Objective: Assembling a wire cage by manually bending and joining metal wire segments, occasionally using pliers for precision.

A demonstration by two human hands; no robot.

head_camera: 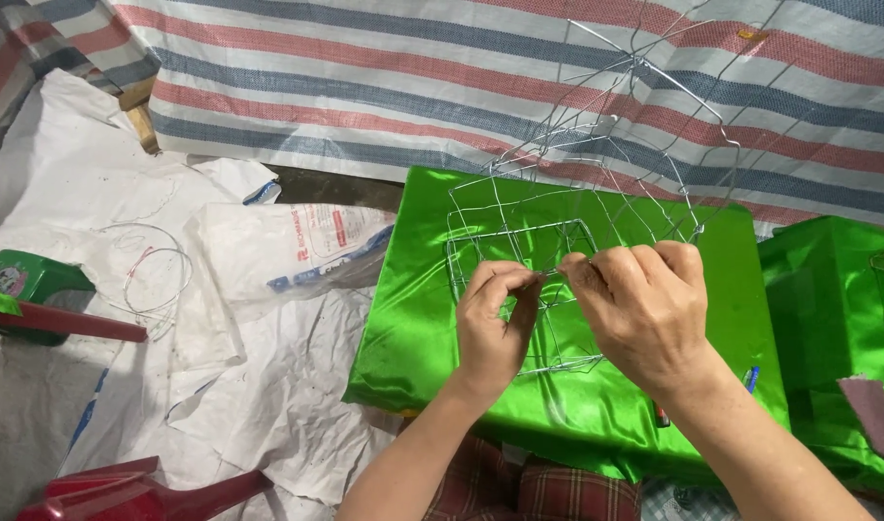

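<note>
Pinching wire frame (577, 207), left hand (495, 323), right hand (645, 304), fingers (531, 280) closed

Thin silver wire frame (577, 193), open mesh, upright over green cloth (413, 318).

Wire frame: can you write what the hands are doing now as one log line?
left hand: pinching wire frame | right hand: pinching same wire | frame: over green cloth | wire loops: lying left

light: bright, even daylight | shadows: soft, faint | glare: sheen on green satin cloth (432, 318) | focus: sharp overall
</note>
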